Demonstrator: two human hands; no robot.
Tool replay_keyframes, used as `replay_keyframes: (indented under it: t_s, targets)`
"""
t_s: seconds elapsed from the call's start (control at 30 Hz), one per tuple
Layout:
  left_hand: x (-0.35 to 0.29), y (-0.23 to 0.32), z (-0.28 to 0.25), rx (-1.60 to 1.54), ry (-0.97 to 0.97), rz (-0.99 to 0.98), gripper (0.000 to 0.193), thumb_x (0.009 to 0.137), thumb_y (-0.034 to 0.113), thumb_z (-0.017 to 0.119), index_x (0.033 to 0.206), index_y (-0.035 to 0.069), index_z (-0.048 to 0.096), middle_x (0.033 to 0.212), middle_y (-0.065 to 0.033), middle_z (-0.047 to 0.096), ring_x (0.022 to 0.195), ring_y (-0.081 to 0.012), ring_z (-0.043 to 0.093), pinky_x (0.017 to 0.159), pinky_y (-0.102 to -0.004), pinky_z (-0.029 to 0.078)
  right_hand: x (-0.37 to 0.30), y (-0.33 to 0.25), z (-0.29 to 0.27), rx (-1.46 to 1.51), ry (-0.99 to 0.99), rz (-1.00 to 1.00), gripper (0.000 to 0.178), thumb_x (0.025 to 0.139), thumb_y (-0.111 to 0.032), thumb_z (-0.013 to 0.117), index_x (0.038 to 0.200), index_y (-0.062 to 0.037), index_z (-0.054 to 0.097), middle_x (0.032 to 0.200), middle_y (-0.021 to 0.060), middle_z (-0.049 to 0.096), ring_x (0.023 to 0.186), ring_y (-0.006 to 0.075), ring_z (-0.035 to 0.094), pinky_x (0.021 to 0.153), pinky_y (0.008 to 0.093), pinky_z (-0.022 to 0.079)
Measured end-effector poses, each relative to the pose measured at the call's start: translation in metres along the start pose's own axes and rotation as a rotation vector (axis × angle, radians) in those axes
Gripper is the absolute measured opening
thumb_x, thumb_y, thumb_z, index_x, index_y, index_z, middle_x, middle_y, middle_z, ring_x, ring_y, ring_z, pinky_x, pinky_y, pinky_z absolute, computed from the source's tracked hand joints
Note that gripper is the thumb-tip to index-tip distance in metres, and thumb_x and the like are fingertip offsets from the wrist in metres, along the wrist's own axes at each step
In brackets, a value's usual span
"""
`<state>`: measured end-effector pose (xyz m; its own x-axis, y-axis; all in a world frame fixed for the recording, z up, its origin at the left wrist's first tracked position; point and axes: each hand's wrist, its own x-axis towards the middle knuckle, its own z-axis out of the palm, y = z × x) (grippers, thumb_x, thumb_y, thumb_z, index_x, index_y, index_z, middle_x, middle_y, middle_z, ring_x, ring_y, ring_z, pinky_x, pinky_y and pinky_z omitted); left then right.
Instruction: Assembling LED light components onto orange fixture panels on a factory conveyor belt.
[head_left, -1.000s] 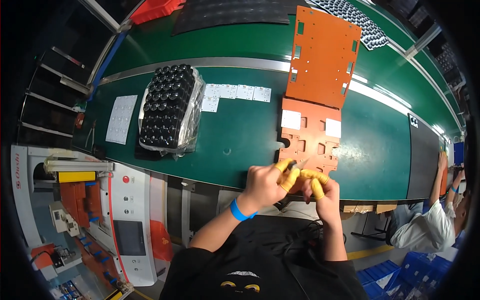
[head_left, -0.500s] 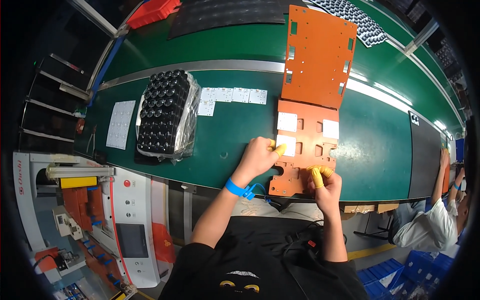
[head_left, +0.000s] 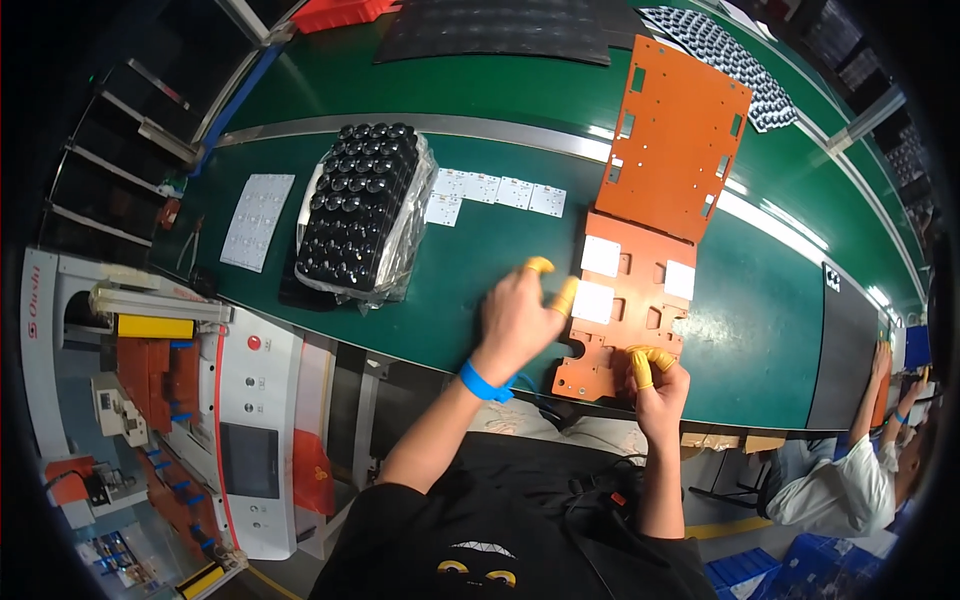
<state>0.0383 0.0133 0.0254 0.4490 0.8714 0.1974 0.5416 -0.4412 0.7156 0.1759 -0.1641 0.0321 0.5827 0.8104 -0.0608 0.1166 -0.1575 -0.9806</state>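
An orange hinged fixture point(head_left: 634, 335) lies at the table's front edge with its lid point(head_left: 676, 140) swung back, away from me. Three white square circuit boards sit in its base: a far left one point(head_left: 601, 256), a nearer left one point(head_left: 592, 302) and a right one point(head_left: 679, 280). My left hand point(head_left: 520, 315), with yellow finger cots and a blue wrist strap, hovers just left of the nearer board, thumb and forefinger apart, holding nothing. Over the base's near right corner my right hand point(head_left: 660, 390) is closed, its yellow-covered fingertips pinched together; whatever they hold is hidden.
Several loose white boards point(head_left: 514, 192) lie left of the fixture. Beyond them stands a wrapped stack of black lens trays point(head_left: 355, 210), beside a white board panel point(head_left: 257, 222). A black mat point(head_left: 846, 345) lies right, near another person's arm point(head_left: 868, 400). A machine point(head_left: 255, 450) stands lower left.
My left hand has come off the nearer left board and drawn away leftward, its fingers spreading. My right hand stays pinched over the base. The whole view has shifted slightly.
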Motion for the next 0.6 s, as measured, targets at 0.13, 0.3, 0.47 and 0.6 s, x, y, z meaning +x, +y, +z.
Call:
replay_keyframes:
  t_s: [0.13,0.3,0.47,0.6]
  targets:
    - [0.024,-0.043,-0.029,0.431,0.238,0.097,0.048,0.088,0.026,0.065,0.122,-0.007,0.055,0.125,-0.0245,0.054,0.111,-0.0397,0.050,0.093,-0.0462,0.045,0.003,-0.015,0.011,-0.097,0.024,0.003,0.013,0.094,-0.005,0.059,0.099,0.0048,0.065,0.071,0.0014,0.061,0.058,0.0065,0.057,0.052,0.0197,0.044]
    - [0.005,-0.085,-0.041,0.467,0.135,0.215,0.058,0.089,0.027,0.061,0.132,-0.010,0.047,0.135,-0.0276,0.047,0.131,-0.0467,0.036,0.111,-0.0517,0.031,0.025,-0.075,0.087,-0.389,-0.259,-0.339,0.019,0.088,-0.002,0.064,0.107,0.0014,0.065,0.085,0.0095,0.064,0.075,0.0148,0.066,0.058,0.0251,0.052]
    - [-0.039,-0.069,-0.044,0.121,0.032,0.225,0.040,0.081,0.017,0.065,0.116,0.000,0.057,0.121,-0.0210,0.055,0.119,-0.0422,0.049,0.101,-0.0532,0.037,0.068,-0.109,0.172,-0.276,-0.370,-0.731,0.026,0.083,0.000,0.065,0.108,0.0045,0.063,0.100,0.0187,0.060,0.076,0.0313,0.065,0.068,0.0369,0.053]
    - [-0.080,-0.071,-0.048,0.194,-0.008,0.342,0.040,0.079,0.021,0.070,0.113,0.001,0.060,0.119,-0.0166,0.057,0.114,-0.0359,0.051,0.098,-0.0512,0.038,0.096,-0.126,0.232,-0.284,-0.425,-0.868,0.027,0.084,-0.003,0.063,0.110,0.0047,0.063,0.103,0.0185,0.059,0.080,0.0338,0.063,0.068,0.0407,0.053]
